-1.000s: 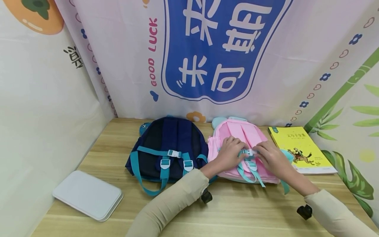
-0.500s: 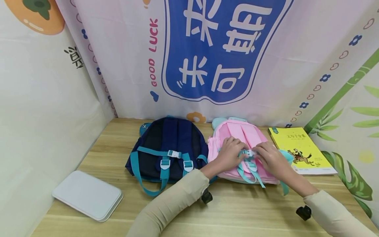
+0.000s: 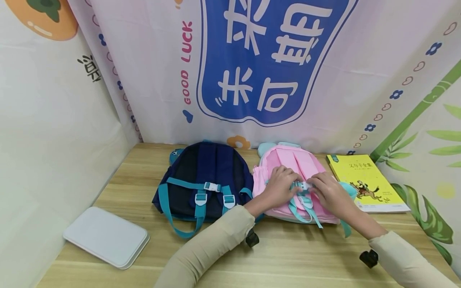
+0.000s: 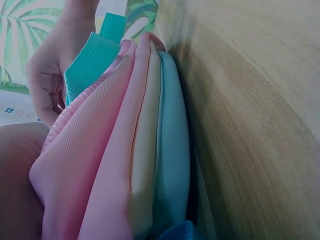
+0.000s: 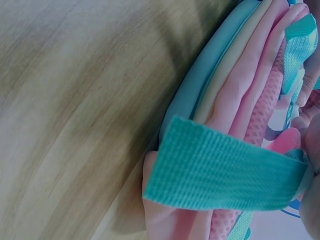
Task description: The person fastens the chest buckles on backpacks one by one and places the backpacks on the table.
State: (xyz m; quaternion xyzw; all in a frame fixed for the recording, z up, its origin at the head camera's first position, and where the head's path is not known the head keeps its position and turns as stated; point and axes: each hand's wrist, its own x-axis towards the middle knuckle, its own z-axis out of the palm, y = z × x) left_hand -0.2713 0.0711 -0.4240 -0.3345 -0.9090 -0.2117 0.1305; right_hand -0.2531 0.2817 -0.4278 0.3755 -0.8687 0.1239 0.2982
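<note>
A pink backpack lies with its straps up on the table, between a navy backpack and a yellow book. Over its middle, my left hand pinches the left end of a white buckle on the teal chest strap. Opposite it, my right hand grips the buckle's other end, with thumb and fingers together. Both halves of the buckle meet between the hands. In the right wrist view a loose teal strap end sticks out from the right hand. The left wrist view shows the bag's pink side; there the buckle is hidden.
Touching the pink bag on its left is the navy backpack, its teal straps buckled. The yellow book lies to the right. A flat white case rests at the table's left edge. A printed cloth hangs behind.
</note>
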